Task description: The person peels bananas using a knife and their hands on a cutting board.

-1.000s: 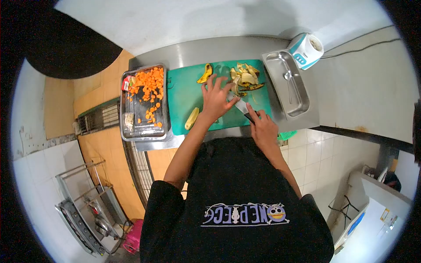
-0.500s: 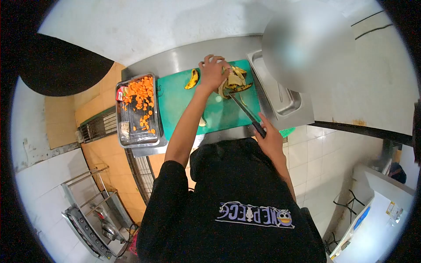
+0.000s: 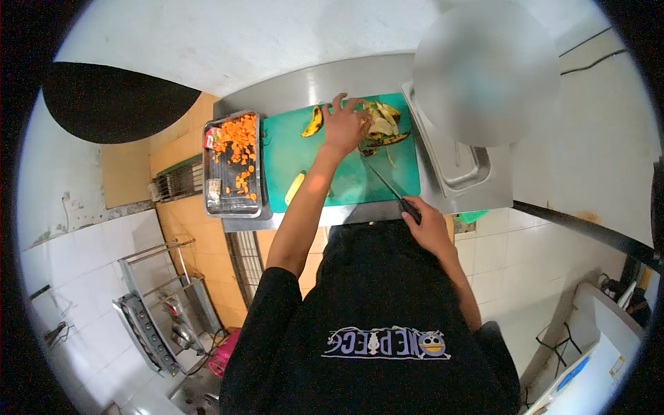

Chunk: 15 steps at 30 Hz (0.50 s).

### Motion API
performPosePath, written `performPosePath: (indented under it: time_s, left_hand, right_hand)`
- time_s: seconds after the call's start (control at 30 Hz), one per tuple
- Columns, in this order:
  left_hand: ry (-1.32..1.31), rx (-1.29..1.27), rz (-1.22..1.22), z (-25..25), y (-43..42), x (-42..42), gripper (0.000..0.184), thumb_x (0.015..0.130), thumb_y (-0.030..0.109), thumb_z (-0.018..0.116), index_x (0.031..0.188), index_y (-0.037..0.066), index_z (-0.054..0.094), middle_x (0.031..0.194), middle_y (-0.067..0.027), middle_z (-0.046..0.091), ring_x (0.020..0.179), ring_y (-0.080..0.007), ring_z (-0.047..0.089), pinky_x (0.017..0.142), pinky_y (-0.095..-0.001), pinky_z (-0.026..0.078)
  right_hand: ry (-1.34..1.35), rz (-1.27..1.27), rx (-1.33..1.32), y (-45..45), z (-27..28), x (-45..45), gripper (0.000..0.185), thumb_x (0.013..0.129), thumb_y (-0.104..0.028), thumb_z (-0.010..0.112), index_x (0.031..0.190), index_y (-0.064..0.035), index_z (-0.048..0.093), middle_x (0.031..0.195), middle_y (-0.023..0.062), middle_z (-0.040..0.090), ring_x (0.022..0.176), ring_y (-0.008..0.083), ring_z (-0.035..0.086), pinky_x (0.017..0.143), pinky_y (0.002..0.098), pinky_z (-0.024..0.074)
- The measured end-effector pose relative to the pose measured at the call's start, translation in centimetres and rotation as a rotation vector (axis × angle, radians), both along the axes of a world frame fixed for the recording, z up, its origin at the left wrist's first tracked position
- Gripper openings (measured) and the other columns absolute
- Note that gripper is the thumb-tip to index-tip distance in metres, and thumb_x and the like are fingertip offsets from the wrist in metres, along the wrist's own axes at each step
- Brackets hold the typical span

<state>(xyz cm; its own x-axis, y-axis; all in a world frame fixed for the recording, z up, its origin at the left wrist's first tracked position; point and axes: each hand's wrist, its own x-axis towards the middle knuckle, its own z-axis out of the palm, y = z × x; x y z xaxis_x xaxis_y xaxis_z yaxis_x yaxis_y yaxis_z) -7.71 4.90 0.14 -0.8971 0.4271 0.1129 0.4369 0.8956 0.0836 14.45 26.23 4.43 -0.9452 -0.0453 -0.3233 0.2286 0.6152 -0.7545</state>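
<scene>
My left hand [image 3: 346, 126] is over the upper middle of the green cutting board [image 3: 283, 155], its fingers apart, at the left edge of a heap of banana peels [image 3: 382, 126]. Whether its fingertips touch the peels is hard to tell. My right hand [image 3: 430, 227] is closed round the black handle of a knife [image 3: 382, 177] at the board's near right corner; the blade points up and left toward the peels. A yellow banana with dark spots [image 3: 313, 122] lies left of my left hand. A pale peeled banana [image 3: 295, 187] sits lower left, beside my left forearm.
Left of the board, a metal tray [image 3: 259, 166] holds cut carrots [image 3: 238, 138] and small packets. A steel basin [image 3: 462, 178] is on the right, partly behind a round blur. A wall rises behind the steel counter [image 3: 304, 81].
My left hand has moved up from the board's middle to the peels' left side. My right hand, with the knife, has drawn back toward the near edge, and the blade has moved down away from the peels.
</scene>
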Motion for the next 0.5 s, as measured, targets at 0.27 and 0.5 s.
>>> performPosePath:
  time_s: [0.27,0.5]
  left_hand:
    - [-0.098,0.159,0.145,1.7,-3.1,0.5,0.019,0.084,0.033,0.073,0.101,0.025,0.076,0.128,0.0045,0.062,0.128,-0.0298,0.047,0.099,-0.0553,0.040]
    - [-0.032,0.241,-0.010,0.2,1.0,1.9,0.016,0.077,0.033,0.076,0.085,0.020,0.074,0.123,0.0036,0.064,0.127,-0.0290,0.047,0.099,-0.0534,0.039]
  right_hand:
    - [-0.051,0.062,-0.111,1.4,-0.7,-0.8,0.039,0.094,-0.027,0.064,0.130,-0.0133,0.058,0.111,0.0206,0.069,0.104,0.0411,0.065,0.091,0.0475,0.0508]
    - [-0.063,0.125,-0.105,2.0,-0.6,-1.8,0.040,0.094,-0.026,0.064,0.130,-0.0120,0.057,0.111,0.0216,0.069,0.104,0.0425,0.065,0.090,0.0478,0.0505]
